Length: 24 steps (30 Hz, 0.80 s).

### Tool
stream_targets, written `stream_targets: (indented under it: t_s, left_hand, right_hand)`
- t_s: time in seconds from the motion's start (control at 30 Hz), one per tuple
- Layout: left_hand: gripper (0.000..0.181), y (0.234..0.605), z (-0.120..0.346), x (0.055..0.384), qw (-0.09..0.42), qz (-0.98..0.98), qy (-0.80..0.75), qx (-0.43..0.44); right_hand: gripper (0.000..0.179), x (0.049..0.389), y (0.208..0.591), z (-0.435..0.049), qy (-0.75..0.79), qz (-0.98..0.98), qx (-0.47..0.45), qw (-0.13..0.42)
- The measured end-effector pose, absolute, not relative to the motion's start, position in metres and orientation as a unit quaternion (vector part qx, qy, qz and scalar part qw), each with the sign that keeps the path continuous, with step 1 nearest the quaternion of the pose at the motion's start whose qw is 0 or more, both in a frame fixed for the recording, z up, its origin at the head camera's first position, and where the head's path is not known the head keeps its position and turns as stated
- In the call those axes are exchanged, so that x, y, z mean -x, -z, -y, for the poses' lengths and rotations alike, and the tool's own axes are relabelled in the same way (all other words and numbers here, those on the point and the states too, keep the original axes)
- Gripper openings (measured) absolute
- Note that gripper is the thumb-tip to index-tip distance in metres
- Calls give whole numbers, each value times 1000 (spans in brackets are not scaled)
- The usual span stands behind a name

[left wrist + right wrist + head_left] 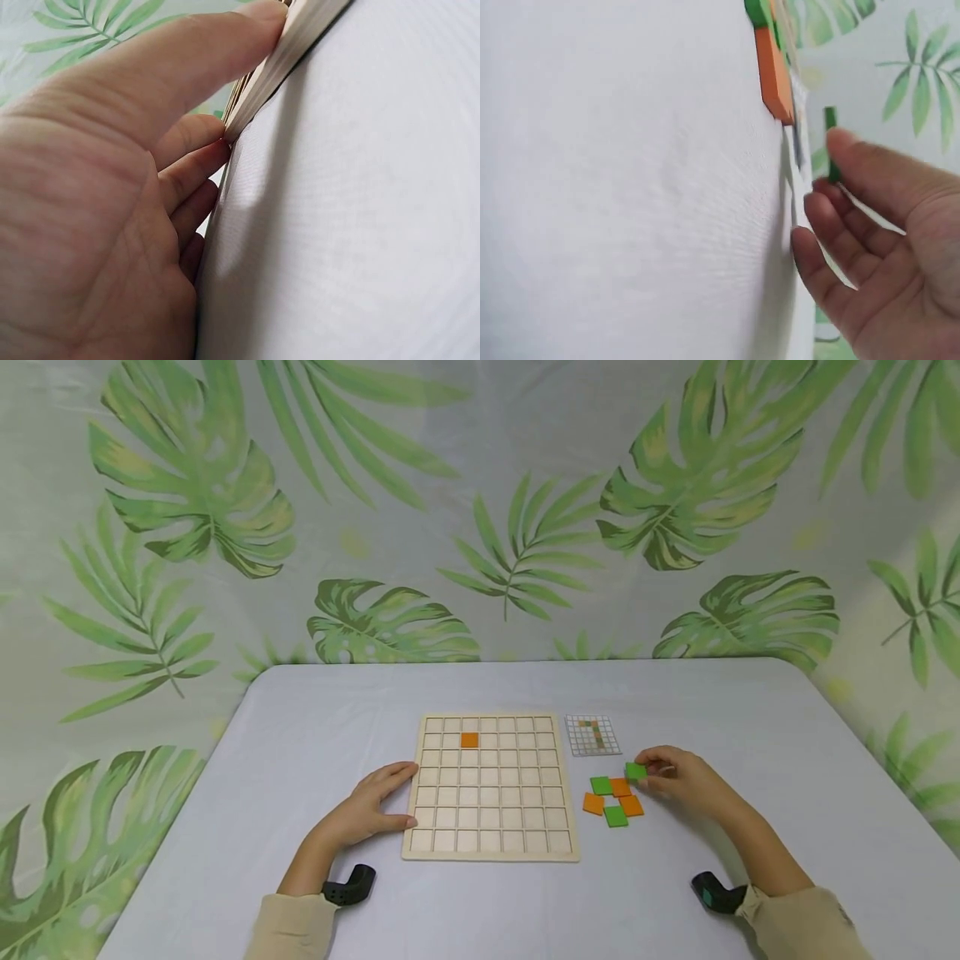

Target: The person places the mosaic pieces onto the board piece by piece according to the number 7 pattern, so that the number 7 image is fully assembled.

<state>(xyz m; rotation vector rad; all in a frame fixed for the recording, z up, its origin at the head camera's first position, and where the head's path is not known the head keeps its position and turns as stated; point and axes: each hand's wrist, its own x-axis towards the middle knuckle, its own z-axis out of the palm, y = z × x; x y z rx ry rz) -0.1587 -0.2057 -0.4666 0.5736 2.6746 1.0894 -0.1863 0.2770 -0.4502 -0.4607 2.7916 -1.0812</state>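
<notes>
A wooden grid board [490, 794] lies flat on the table, with one orange square tile [469, 740] in a cell of its second row from the top. My left hand [372, 803] rests at the board's left side, thumb and fingertips spread along the edge. In the left wrist view the thumb [217, 56] touches the board's rim [281, 71]. Between thumb and fingers, my right hand [678, 778] pinches a green square tile [635, 772], held above the table beside the loose tiles. That tile [830, 118] shows edge-on in the right wrist view.
Right of the board lie several loose tiles, among them a green tile [616, 816] and an orange tile [593, 803]. Behind them is a small grid card [582, 745] with a coloured pattern. A leaf-print cloth [525, 635] hangs behind the white table [480, 910].
</notes>
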Motion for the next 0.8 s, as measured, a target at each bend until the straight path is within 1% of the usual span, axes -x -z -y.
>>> stream_targets:
  t_s: [0.2,0.4,0.63,0.8]
  left_hand:
    - [82,466,207,159,98,-905,-367,-191]
    - [82,466,207,159,97,-905,-365,-194]
    - [82,467,208,160,96,-904,-365,-200]
    - [82,468,208,160,98,-905,-360,-203]
  right_hand:
    - [30,200,434,-257,370,-912,171,30]
    - [33,218,420,-223,399,-898,185,-3]
    - [35,241,413,-176,455,-865,212,-12]
    - [34,253,416,-144,460,-857,234,-19]
